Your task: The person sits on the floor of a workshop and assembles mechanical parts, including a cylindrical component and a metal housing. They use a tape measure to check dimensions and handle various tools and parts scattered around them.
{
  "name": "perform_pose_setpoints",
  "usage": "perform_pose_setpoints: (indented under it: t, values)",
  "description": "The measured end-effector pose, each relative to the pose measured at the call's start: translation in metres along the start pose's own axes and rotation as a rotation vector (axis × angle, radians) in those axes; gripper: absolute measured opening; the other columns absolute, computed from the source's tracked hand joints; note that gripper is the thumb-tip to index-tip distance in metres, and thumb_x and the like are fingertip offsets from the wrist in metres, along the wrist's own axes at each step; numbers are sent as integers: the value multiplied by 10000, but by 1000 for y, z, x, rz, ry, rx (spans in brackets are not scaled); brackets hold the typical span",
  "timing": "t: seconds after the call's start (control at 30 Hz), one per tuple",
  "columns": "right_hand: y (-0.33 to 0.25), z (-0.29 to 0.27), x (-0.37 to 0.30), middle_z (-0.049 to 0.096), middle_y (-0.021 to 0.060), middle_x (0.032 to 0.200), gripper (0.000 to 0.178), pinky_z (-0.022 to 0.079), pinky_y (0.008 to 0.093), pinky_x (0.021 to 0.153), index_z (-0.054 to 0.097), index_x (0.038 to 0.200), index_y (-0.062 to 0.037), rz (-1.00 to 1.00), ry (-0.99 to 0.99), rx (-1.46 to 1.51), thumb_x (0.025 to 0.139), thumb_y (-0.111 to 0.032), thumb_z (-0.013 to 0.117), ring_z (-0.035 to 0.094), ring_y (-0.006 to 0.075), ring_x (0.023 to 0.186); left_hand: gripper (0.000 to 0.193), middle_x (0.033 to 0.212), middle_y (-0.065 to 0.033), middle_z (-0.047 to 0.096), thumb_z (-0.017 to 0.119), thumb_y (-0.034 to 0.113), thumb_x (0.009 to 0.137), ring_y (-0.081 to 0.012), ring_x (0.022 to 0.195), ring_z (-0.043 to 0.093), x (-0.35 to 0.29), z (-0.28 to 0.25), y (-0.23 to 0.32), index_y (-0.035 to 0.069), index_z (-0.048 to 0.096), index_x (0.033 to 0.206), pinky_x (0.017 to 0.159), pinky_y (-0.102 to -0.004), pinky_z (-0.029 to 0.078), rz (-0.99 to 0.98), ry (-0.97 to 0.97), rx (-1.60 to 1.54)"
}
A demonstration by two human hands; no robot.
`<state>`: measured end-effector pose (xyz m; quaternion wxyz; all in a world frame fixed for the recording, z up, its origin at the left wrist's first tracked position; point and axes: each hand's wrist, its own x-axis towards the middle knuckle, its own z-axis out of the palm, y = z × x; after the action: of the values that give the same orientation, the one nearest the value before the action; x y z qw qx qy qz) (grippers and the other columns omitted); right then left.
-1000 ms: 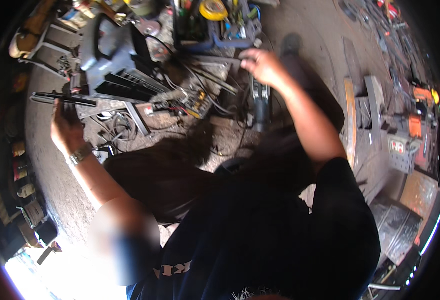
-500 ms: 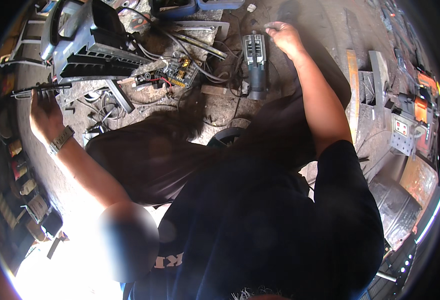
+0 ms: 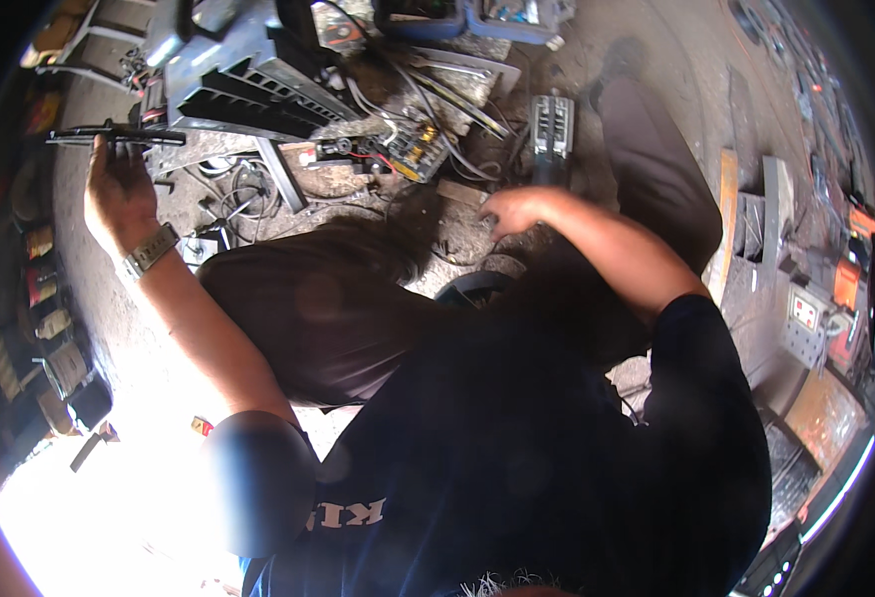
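Observation:
My left hand [image 3: 122,199], with a watch on its wrist, is at the left with its fingers closed on a thin, dark, flat part [image 3: 139,136]. The part's kind is unclear. My right hand [image 3: 519,211] reaches low over the ground between my legs, fingers bent and apart, with nothing visible in them. A short wooden block [image 3: 465,192] lies just beyond its fingertips. Past that hand lies a tool with a slotted metal plate [image 3: 553,121] and a dark body, its near end hidden by my right forearm. A circuit board with yellow parts [image 3: 418,151] sits among cables.
A large dark plastic housing [image 3: 258,85] with slotted vents stands at the upper left. Blue bins [image 3: 512,28] are at the far edge. Loose wires [image 3: 248,189] and a metal bar [image 3: 280,174] lie on the ground. Flat strips [image 3: 726,214] and an orange-grey machine [image 3: 806,313] are at the right.
My right hand has drawn back from beside the slotted-plate tool to the ground nearer me. My left hand keeps the thin dark part. The whole view has shifted slightly.

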<state>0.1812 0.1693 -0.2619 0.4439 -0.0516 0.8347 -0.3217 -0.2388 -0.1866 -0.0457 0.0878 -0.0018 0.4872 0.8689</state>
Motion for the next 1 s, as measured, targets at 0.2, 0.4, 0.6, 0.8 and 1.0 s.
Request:
perform_pose_setpoints:
  t: [0.2,0.4,0.6,0.8,1.0]
  values:
    - [-41,1,113,625,212,1388,522,439,453,1131,602,1414,-88,116,599,-57,912,-201,682,566,401,1319,149,1078,-126,727,690,64,973,-236,979,686,-27,8,4,-8,670,1102,921,-353,545,74,26,-7]
    - [-24,-25,180,612,218,1390,481,449,466,1107,607,1392,-85,173,785,3,928,-201,663,572,411,1302,156,1057,-116,725,693,84,976,-238,984,686,-35,-15,14,-12,688,1098,926,-348,532,81,35,51]
    - [-13,-19,196,598,223,1391,442,459,478,1084,612,1369,-82,201,811,24,945,-202,645,577,421,1284,187,1094,-124,731,643,120,1009,-262,1059,673,-42,-14,23,-16,705,1121,988,-361,497,11,11,41]
    - [-13,-11,193,584,229,1392,405,469,491,1060,616,1347,-79,199,847,58,961,-203,626,583,431,1267,263,1182,-139,720,594,119,1030,-282,1169,637,-46,-12,20,-45,684,1216,1049,-382,473,34,-39,66]
    - [-18,-1,169,571,234,1394,369,479,504,1037,621,1324,-76,102,911,96,978,-204,608,588,441,1250,280,1210,-146,715,599,122,1025,-273,1150,649,-41,-15,21,-43,679,1236,1026,-389,488,-24,-189,-39]
